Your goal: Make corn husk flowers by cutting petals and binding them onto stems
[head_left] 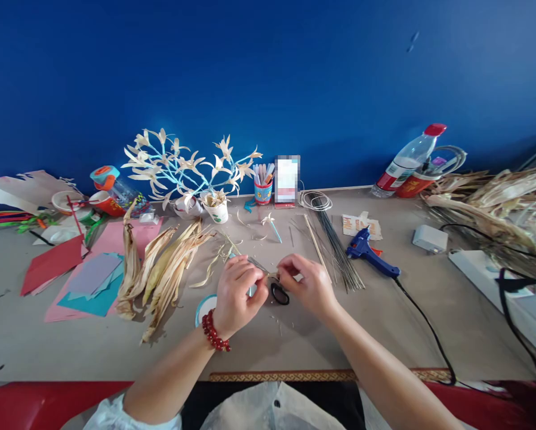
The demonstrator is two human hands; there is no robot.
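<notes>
My left hand [241,292], with a red bead bracelet [214,334] at the wrist, has its fingers pinched together. Close beside it on the right, my right hand [306,282] pinches too. Between the fingertips shows a thin pale strip [272,275], held at both ends; its exact kind is too small to make out. Under the hands lies a pair of scissors with a black handle [280,294]. A roll of tape with a blue rim [202,309] is partly hidden behind my left hand. Farther back lies a single husk flower [269,222] on a blue stem.
Dried corn husks [169,269] and coloured paper [93,298] lie left. Husk flowers stand in a paper cup [217,212] behind. To the right are dark wires [339,251], a blue glue gun [370,254] with a cord, a power strip [496,292] and a bottle [404,164].
</notes>
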